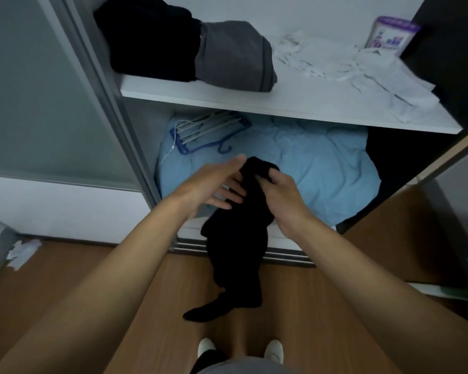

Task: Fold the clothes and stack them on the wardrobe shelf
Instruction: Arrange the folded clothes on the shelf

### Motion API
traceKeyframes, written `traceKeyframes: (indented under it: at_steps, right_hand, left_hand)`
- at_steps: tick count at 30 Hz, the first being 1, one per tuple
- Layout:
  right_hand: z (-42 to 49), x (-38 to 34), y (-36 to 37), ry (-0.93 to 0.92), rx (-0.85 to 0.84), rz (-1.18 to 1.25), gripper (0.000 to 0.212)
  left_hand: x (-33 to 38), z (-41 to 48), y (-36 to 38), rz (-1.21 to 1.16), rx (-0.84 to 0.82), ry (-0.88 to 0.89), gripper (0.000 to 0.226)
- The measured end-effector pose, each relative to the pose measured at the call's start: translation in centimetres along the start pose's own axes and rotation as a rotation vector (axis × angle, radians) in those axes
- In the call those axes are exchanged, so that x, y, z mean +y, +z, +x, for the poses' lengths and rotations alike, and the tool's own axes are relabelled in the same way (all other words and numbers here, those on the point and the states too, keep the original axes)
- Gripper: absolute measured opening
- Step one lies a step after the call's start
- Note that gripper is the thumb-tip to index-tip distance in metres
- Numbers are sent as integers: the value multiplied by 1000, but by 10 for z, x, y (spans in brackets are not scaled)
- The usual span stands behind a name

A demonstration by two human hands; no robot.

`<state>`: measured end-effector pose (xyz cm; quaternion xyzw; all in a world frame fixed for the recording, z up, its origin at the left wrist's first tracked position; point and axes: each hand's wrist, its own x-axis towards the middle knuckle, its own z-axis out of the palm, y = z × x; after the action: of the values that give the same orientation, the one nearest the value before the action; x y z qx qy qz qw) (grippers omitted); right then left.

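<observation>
While the right hand (pixel 278 195) pinches the top edge of the black garment (pixel 238 238) at centre frame, fingers curled round a bunched fold, the left hand (pixel 222 184) lies flat against the cloth with fingers straight and spread, gripping nothing. The garment hangs from that pinch down toward the wooden floor (pixel 92 279) at lower centre, its tail end trailing. To fold it well, I judge the flat hand should slide along to find an opposite corner so the cloth can be spread and squared rather than folded bunched. Just behind lies light blue bedding (pixel 322 168) with hangers (pixel 206 130) on it; above, the white wardrobe shelf (pixel 254 102) carries a folded grey piece (pixel 235 55) and a black piece (pixel 149 39) at upper left.
</observation>
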<state>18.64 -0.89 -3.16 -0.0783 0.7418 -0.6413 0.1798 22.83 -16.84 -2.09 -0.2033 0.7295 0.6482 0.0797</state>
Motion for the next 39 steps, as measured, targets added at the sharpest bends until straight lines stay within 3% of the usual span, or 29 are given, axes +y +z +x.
traceKeyframes:
  at_steps: [2, 5, 10, 15, 19, 20, 23, 24, 27, 30, 33, 36, 39]
  right_hand:
    - [-5, 4, -4, 2, -110, -106, 22]
    - [-4, 9, -20, 14, -155, -100, 19]
    - [0, 21, -44, 59, -58, 70, 27]
    - [3, 33, -79, 128, -44, 95, 28]
    - [12, 38, -107, 71, -202, -519, 12]
    - [15, 36, -110, 33, -181, -618, 25]
    - [19, 16, -112, -140, -119, -505, 53]
    - [20, 8, -111, -212, -166, -469, 50]
    - [22, -8, -105, -340, -284, -545, 14]
    - [21, -15, -104, -399, -226, -557, 35]
    - [16, -17, -101, -439, -114, -450, 20]
    - [13, -16, -98, -433, -32, -344, 18]
    - [13, -11, -109, -377, -44, -342, 14]
  left_hand:
    - [8, -2, 18, 53, -51, 0, 51]
    - [2, 5, 31, 42, 58, 65, 23]
    - [5, 21, 42, -380, 55, 139, 29]
    - [19, 28, 49, -530, 85, 151, 24]
    - [32, 26, 57, -196, -16, 221, 27]
    - [37, 24, 61, -95, -51, 250, 29]
    - [50, 18, 71, 121, -121, 287, 33]
    - [54, 16, 74, 181, -136, 296, 30]
    - [62, 11, 77, 306, -168, 337, 23]
    - [56, 11, 69, 280, -168, 366, 19]
    - [30, 14, 57, 290, -173, 350, 19]
    - [-13, 20, 52, 396, -166, 210, 13]
    - [-33, 22, 51, 287, -3, 155, 22]
